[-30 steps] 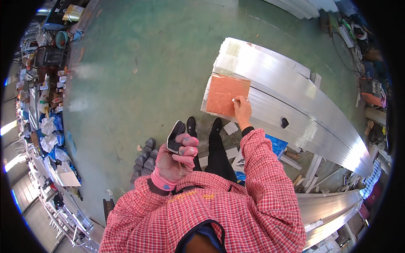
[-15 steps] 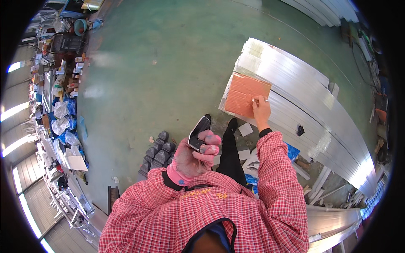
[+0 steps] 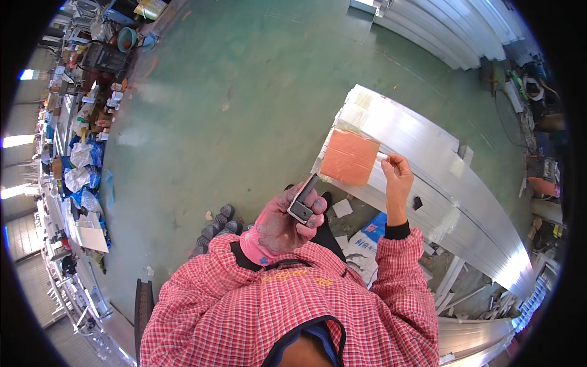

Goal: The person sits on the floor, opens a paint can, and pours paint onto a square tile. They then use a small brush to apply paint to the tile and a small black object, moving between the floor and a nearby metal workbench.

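Note:
My left hand point(image 3: 282, 221), in a pink glove, is shut on a dark phone point(image 3: 304, 199) held up in front of my chest. My right hand point(image 3: 397, 174) is bare and pinches a small white strip at the right edge of an orange sheet point(image 3: 349, 157). The sheet lies flat on a stack of long silver metal profiles point(image 3: 440, 177) that runs away to the right. Both sleeves are red checked.
A green floor point(image 3: 244, 92) spreads ahead. Several dark cylinders point(image 3: 214, 226) stand on it near my feet. White and blue paper scraps point(image 3: 367, 235) lie under the stack. Cluttered shelves point(image 3: 79, 153) line the left side; more metal profiles point(image 3: 452, 30) lie at the far right.
The view has shifted, so the stack sits more to the right. My right hand has moved from the sheet's lower right corner to its right edge. The phone stays in my left hand.

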{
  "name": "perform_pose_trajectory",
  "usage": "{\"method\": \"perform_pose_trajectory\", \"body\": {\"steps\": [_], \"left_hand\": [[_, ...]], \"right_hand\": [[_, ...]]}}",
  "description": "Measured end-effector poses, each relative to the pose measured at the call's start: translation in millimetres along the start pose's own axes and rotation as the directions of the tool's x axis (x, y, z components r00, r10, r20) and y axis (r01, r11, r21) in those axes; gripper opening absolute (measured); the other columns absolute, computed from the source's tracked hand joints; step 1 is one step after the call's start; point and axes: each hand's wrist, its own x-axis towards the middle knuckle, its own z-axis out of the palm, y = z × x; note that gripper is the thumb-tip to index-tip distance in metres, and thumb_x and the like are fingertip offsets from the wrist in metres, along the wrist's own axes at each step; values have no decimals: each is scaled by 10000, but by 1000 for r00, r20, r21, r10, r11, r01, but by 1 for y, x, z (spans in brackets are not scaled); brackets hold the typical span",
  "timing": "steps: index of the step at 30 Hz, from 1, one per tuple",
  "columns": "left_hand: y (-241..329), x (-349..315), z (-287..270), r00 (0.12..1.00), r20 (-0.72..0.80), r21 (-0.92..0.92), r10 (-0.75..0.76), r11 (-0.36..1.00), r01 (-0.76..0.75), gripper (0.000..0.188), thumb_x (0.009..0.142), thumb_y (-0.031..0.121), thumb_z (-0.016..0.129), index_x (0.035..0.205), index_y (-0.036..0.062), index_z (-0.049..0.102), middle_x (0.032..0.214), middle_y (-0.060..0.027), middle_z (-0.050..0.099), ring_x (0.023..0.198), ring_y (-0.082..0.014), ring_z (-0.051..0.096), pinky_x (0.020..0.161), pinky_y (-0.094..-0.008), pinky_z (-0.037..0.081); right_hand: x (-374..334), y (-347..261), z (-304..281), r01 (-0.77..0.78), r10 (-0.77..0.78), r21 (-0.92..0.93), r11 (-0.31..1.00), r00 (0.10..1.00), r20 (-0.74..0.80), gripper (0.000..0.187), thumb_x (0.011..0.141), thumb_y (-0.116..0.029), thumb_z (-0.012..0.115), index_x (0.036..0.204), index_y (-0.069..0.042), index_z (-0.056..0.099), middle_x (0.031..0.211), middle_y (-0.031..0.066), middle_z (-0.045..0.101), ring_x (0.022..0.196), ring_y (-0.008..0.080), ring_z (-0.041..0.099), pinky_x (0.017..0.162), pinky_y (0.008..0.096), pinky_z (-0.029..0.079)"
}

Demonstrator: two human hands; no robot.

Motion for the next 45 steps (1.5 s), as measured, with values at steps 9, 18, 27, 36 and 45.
{"method": "perform_pose_trajectory", "body": {"steps": [9, 18, 27, 36, 45], "left_hand": [[-7, -10, 23, 962, 215, 7, -167, 985, 170, 195, 934, 231, 511, 831, 65, 509, 851, -61, 476, 644, -137, 494, 403, -149, 341], [-6, -29, 27, 949, 250, -76, -194, 973, 219, 221, 930, 240, 486, 839, 49, 550, 851, -56, 478, 632, -128, 478, 391, -146, 343], [0, -41, 20, 975, 205, -45, -89, 994, 100, 263, 927, 274, 501, 853, 39, 592, 809, -101, 592, 624, -142, 503, 371, -158, 355], [1, -42, 18, 965, 245, -62, -98, 991, 116, 319, 942, 330, 507, 850, 34, 577, 827, -89, 514, 596, -139, 486, 364, -153, 346], [1, -45, 21, 976, 193, -10, -99, 995, 103, 318, 936, 340, 517, 842, 41, 570, 831, -92, 528, 584, -150, 497, 362, -156, 361]], "right_hand": [[-45, -171, 52, 675, -573, -105, 730, 689, 444, 230, 707, 95, 672, 895, -32, 632, 895, 55, 587, 779, 147, 567, 690, 250, 461], [-55, -199, 96, 855, -623, -146, 497, 469, 626, 247, 650, -21, 730, 858, -132, 657, 818, -16, 583, 751, 200, 573, 848, 420, 457], [-60, -204, 122, 913, -624, -110, 392, 352, 698, 214, 668, -88, 733, 855, -153, 652, 802, -41, 576, 759, 167, 590, 847, 425, 456], [-56, -205, 119, 912, -625, -155, 380, 377, 684, 214, 670, -69, 724, 856, -147, 652, 802, -35, 576, 744, 165, 587, 876, 431, 448], [-63, -211, 121, 925, -626, -133, 356, 342, 701, 198, 675, -78, 724, 848, -146, 655, 803, -32, 573, 746, 164, 578, 905, 436, 431]]}}
